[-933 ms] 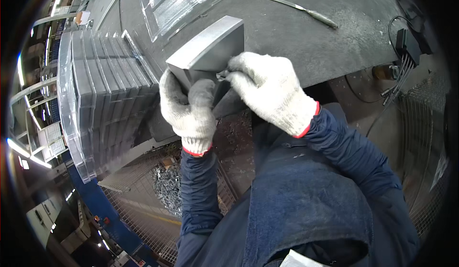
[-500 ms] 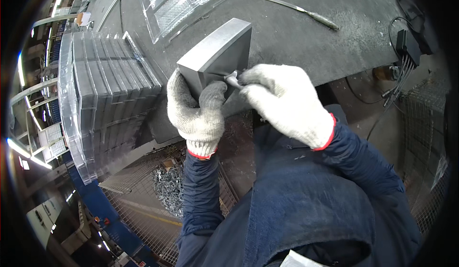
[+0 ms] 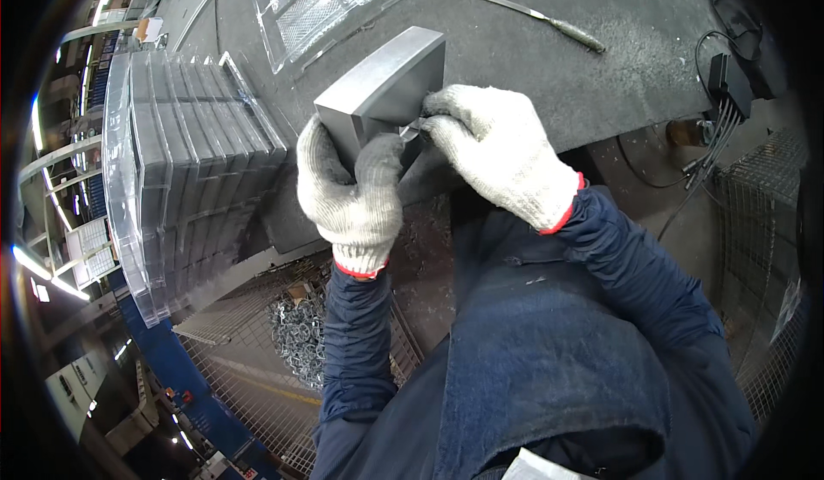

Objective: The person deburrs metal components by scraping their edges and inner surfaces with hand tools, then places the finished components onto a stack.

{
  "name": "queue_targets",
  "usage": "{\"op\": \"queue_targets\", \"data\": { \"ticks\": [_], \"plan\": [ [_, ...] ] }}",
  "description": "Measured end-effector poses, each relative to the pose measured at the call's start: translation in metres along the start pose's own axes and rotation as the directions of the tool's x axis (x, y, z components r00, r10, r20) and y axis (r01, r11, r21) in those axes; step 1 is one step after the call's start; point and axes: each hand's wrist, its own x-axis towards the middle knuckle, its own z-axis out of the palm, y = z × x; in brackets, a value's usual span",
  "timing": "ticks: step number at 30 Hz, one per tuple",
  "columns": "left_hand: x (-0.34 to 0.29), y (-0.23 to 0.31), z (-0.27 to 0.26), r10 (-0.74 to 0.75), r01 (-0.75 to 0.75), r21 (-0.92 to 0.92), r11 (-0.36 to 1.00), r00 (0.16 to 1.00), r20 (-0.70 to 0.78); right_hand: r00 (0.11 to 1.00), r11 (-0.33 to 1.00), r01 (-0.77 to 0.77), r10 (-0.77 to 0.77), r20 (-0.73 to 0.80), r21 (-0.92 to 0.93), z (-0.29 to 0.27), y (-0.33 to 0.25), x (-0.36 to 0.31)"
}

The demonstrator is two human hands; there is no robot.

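A grey metal box-shaped part (image 3: 375, 72) with a slightly curved top is tilted above the near edge of the workbench (image 3: 515, 68). My left hand (image 3: 352, 201), in a white knit glove with a red cuff, grips its near left end, thumb on the side facing me. My right hand (image 3: 506, 154), gloved alike, is closed at the part's right side. Between its thumb and fingers is a small, shiny, silvery piece (image 3: 409, 130), mostly hidden, against the part; its kind cannot be made out.
Clear plastic trays (image 3: 193, 128) stand stacked on the left, and another tray (image 3: 309, 16) lies flat at the back. A slim file-like tool (image 3: 541, 21) rests on the bench. A black box (image 3: 730, 81) with cables hangs right. Below left, a wire basket (image 3: 249, 394) stands near metal pieces (image 3: 299, 343).
My right hand has shifted left and up, closer against the metal part, so less of the silvery piece shows. The left hand still grips the part, which has moved slightly.
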Motion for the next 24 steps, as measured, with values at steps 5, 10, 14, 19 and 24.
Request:
{"op": "queue_targets", "data": {
  "ticks": [5,10,14,19,24],
  "plan": [
    [0.002,-0.003,-0.006,0.066,-0.066,0.006,0.998,0.998,0.019,0.978,0.992,-0.113,0.101,0.18,0.062,-0.02,-0.017,-0.006],
    [0.015,0.01,-0.006,-0.092,0.093,-0.017,0.996,0.995,0.045,1.0,1.0,-0.012,0.011,0.011,0.025,0.001,-0.011,-0.002],
    [0.025,-0.004,-0.02,-0.473,0.487,-0.112,0.866,0.871,0.133,0.977,0.999,0.008,-0.015,0.214,0.031,-0.017,-0.01,-0.014],
    [0.051,-0.052,-0.017,-0.595,0.699,-0.192,0.689,0.697,0.401,0.93,0.9,0.308,-0.217,0.296,-0.308,0.003,0.032,-0.013],
    [0.039,-0.049,-0.01,-0.66,0.722,-0.175,0.669,0.686,0.306,0.889,0.841,0.228,0.026,0.457,-0.491,-0.019,0.022,-0.042]
  ]
}}
